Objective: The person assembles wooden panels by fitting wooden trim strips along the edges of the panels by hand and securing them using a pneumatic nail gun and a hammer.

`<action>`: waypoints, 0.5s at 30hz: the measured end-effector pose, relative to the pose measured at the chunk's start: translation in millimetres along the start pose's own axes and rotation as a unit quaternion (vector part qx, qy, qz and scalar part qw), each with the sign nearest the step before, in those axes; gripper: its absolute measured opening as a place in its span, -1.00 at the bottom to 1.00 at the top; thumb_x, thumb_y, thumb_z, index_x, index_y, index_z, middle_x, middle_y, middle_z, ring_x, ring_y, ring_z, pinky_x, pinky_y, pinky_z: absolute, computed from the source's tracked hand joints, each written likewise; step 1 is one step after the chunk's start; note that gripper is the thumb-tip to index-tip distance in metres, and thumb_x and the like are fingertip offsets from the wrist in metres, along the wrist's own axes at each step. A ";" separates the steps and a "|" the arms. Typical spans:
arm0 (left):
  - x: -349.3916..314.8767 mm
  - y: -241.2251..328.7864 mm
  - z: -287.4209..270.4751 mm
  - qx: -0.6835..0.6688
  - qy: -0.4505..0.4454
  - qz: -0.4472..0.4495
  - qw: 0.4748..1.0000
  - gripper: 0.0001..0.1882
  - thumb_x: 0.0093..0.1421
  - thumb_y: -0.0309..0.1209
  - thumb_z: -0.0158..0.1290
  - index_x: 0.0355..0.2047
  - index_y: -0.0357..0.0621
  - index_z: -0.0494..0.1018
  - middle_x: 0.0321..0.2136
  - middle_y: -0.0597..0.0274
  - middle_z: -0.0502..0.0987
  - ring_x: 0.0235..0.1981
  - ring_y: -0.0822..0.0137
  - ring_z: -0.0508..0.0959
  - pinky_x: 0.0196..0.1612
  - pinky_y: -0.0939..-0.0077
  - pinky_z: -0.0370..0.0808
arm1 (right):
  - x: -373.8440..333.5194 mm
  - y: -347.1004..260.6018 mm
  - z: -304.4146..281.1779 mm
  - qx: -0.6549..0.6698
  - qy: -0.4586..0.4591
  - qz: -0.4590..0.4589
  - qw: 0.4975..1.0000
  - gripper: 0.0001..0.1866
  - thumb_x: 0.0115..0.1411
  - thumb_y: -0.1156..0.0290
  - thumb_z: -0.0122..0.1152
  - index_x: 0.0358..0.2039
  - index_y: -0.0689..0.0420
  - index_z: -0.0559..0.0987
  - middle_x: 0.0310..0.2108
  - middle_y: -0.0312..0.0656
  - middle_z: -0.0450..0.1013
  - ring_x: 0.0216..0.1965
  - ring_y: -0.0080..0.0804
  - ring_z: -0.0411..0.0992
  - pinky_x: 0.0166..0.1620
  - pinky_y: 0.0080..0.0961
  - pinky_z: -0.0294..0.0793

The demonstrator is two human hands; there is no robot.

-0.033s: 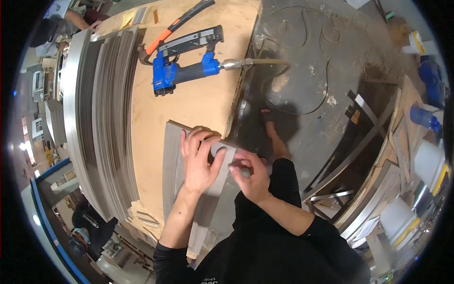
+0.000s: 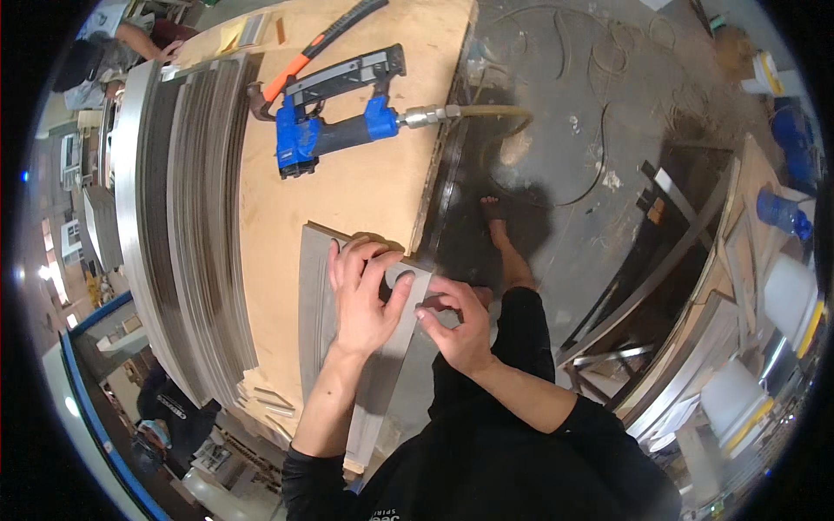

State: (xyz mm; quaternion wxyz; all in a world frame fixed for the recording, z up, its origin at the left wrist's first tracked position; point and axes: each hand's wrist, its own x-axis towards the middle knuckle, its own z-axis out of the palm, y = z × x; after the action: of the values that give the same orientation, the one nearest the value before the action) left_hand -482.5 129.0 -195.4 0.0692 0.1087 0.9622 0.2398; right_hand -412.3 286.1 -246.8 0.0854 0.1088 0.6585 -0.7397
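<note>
two hands (image 2: 363,300) (image 2: 462,328) at grey board (image 2: 383,395), blue nail gun (image 2: 347,135) beyond

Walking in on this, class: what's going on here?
A person has both bare hands at a grey board by the edge of a wooden table. The left hand rests over its far end; the right hand is at its right edge, fingers bent. Whether it pinches something small is unclear. Farther up the table lie a nail gun, hose attached, and a hammer. Grey strips are stacked to the left.
</note>
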 end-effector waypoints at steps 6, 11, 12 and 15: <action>8.1 10.3 -2.3 0.014 -0.022 -0.033 0.999 -0.68 0.12 -0.36 0.30 -0.10 -0.03 0.56 -0.05 0.18 0.44 0.16 0.03 0.39 0.41 -0.29 -0.01 | -2.7 2.0 5.0 -0.013 0.041 -0.020 0.999 -0.46 0.12 0.54 0.45 0.14 0.22 0.54 -0.04 -0.03 0.50 -0.16 -0.27 0.58 -0.09 -0.39 0.60; 11.0 9.9 -5.5 0.032 -0.046 -0.030 0.998 -0.70 0.14 -0.27 0.31 -0.12 0.03 0.60 -0.05 0.19 0.43 0.15 0.06 0.38 0.40 -0.26 0.03 | -3.3 6.4 2.7 -0.053 0.023 -0.049 0.997 -0.43 0.14 0.51 0.44 0.18 0.23 0.53 0.01 -0.01 0.45 -0.14 -0.24 0.58 -0.07 -0.37 0.61; 11.4 10.3 -6.1 0.025 -0.043 -0.028 0.998 -0.68 0.11 -0.32 0.31 -0.11 0.00 0.58 -0.05 0.17 0.43 0.16 0.04 0.38 0.41 -0.29 -0.01 | -2.1 3.5 3.2 -0.048 0.030 -0.044 0.997 -0.47 0.14 0.51 0.43 0.15 0.23 0.55 -0.01 -0.01 0.47 -0.14 -0.23 0.58 -0.08 -0.38 0.61; 8.9 13.4 -6.9 0.014 -0.033 -0.022 0.999 -0.61 0.05 -0.35 0.34 -0.08 -0.02 0.54 -0.02 0.14 0.43 0.19 -0.02 0.37 0.42 -0.34 -0.05 | 10.6 -1.5 -14.0 -0.098 0.029 -0.100 0.990 -0.56 0.14 0.50 0.42 0.06 0.22 0.60 -0.08 -0.02 0.51 -0.14 -0.19 0.57 -0.09 -0.36 0.59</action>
State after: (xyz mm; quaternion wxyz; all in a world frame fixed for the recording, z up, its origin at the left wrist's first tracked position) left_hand -490.0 139.7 -183.7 0.1049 0.0961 0.9648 0.2213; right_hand -422.3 300.3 -249.7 0.0026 0.0551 0.7374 -0.6732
